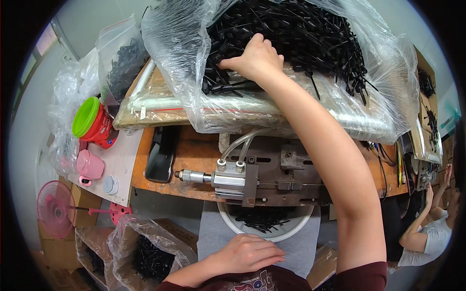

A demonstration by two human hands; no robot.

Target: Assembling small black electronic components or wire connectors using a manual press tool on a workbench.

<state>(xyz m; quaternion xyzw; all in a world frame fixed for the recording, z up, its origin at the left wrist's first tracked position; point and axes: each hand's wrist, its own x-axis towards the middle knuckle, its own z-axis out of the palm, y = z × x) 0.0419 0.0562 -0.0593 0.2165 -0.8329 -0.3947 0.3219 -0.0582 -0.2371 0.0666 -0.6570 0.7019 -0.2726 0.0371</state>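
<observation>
My right hand (259,60) reaches far forward onto a heap of black plastic pieces with thin stems (286,29). Its thumb is spread away from the fingers; the fingertips touch the pieces and are partly hidden, with nothing visibly gripped. The heap lies in a clear plastic bag (174,63) on a raised tray wrapped in film (165,110). Close to my body, my left hand (247,253) lies flat with fingers stretched out and holds nothing. Just beyond it, a white basket (277,237) contains more black pieces, below a metal fixture with a pneumatic cylinder (229,185).
A black phone (161,154) lies on the wooden bench (194,162). Leftward are a red bucket with green rim (97,127), a pink mug (90,165) and a pink fan (58,211). Bags of black pieces (150,257) stand lower left. Another person (427,237) sits at right.
</observation>
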